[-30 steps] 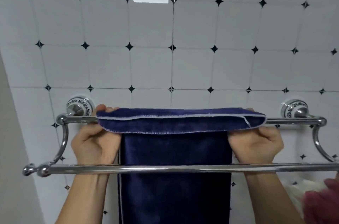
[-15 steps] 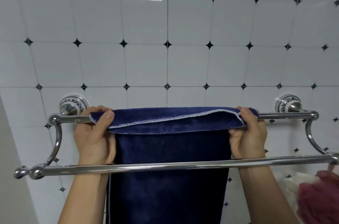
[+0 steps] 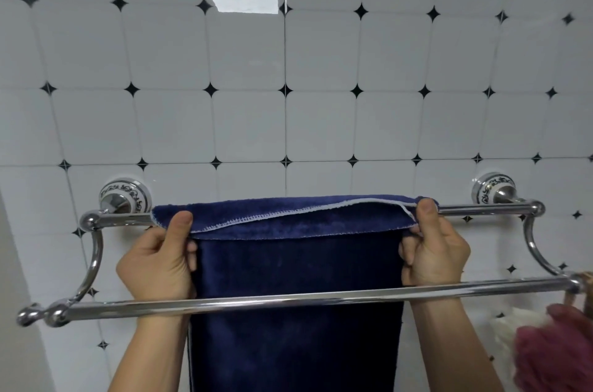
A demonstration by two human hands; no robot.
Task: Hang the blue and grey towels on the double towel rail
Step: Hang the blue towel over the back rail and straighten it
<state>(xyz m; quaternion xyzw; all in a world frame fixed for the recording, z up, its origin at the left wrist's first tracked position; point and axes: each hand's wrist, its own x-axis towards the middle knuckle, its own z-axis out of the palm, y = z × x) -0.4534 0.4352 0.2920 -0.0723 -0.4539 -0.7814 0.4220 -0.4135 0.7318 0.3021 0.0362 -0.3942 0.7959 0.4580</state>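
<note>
both hands — left hand (image 3: 157,263), right hand (image 3: 433,253) — pinch the blue towel (image 3: 295,266) over the back rail (image 3: 481,209); uneven pulling could slide it off.

Blue towel (image 3: 295,266) is draped over the back bar (image 3: 481,208) of the double towel rail (image 3: 93,260), hung down behind the front bar (image 3: 288,297). Its folded top edge is pinched at one end by the left hand (image 3: 160,263) and at the other by the right hand (image 3: 433,253), thumbs on top. Tiled wall (image 3: 321,122) is seen behind. A blurred pink and white bundle (image 3: 552,350) is seen at lower right.
</note>
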